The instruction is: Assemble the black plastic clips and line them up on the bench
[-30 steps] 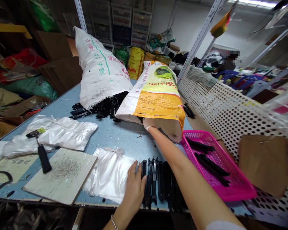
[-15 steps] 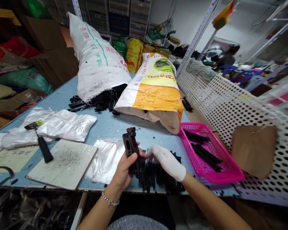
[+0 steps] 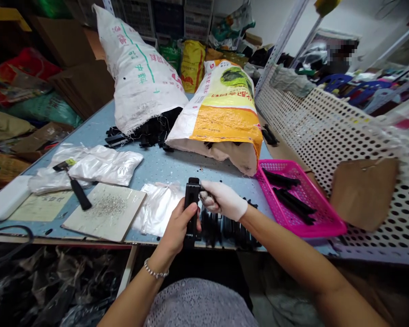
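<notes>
My bare left hand (image 3: 180,222) is wrapped round a long black plastic part (image 3: 192,195), held upright near the table's front edge. The thumb lies across its face. My right hand (image 3: 225,200), in a white glove with dirty fingertips, is closed against the upper right side of that part. Whatever its curled fingers pinch is hidden. Below the glove, several similar black parts (image 3: 230,229) stand in a row on the table. To the left of my left hand lies a stack of clear plastic bags (image 3: 160,206).
A pink basket (image 3: 327,227) with black parts stands right, beside a perforated white panel (image 3: 368,131). Behind lie a white sack (image 3: 143,86) and a yellow-orange sack (image 3: 225,122) over more black parts. At left, a hammer (image 3: 79,193) rests by a board (image 3: 98,227) bearing tiny metal pieces.
The black part in my left hand has turned more upright, its slotted side facing away. My gloved right hand has moved up and left to the part's top, its fingers now curled in.
</notes>
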`<state>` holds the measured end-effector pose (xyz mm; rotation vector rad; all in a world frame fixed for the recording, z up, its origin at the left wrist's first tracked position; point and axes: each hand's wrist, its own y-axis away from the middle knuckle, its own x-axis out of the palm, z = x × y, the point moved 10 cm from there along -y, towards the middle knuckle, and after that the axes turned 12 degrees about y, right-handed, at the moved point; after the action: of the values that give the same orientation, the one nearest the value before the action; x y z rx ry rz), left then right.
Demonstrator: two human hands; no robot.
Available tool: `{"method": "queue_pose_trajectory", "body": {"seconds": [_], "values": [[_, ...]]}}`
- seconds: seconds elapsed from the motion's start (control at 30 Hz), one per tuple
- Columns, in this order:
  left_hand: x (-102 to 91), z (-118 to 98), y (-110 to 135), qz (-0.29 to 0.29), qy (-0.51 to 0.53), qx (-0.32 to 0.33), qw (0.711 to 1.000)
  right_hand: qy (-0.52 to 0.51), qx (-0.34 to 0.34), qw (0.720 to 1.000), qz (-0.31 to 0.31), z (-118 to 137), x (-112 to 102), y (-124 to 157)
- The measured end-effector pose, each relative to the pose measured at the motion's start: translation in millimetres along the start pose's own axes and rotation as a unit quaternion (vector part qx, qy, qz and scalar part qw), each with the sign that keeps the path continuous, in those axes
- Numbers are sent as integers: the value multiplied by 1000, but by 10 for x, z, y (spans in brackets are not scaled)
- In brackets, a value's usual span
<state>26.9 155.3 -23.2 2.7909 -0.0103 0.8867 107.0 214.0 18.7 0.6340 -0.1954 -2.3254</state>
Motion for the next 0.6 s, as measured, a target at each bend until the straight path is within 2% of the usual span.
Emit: {"method": "queue_pose_trajectory", "body": {"seconds": [0.07,0.1,0.13,0.2,0.27,0.3,0.37,0.5,0.53,0.6], "values": [[-34,7,-17,-17,39,-13,999,85,-53,995,-3,91,43,142],[-50,12,-22,-24,57,-21,998,170,-100,980,-9,180,96,244],[-57,23,-25,-27,75,-32,996,267,-149,952,-16,264,184,359],[-47,64,-17,-25,102,-57,993,447,-220,866,-27,344,414,566],[-10,140,14,-20,114,-81,990,552,-260,792,-27,321,636,700],[5,183,40,-21,112,-87,990,574,-273,772,-26,292,718,740],[5,253,106,-36,97,-81,991,580,-276,766,-11,198,836,773],[-162,292,278,-82,89,-38,992,523,-196,829,41,-32,891,761],[-201,320,321,-72,91,-54,992,508,-189,839,48,-35,887,777],[-224,435,435,-5,75,-138,988,486,-214,847,20,86,821,836]]}}
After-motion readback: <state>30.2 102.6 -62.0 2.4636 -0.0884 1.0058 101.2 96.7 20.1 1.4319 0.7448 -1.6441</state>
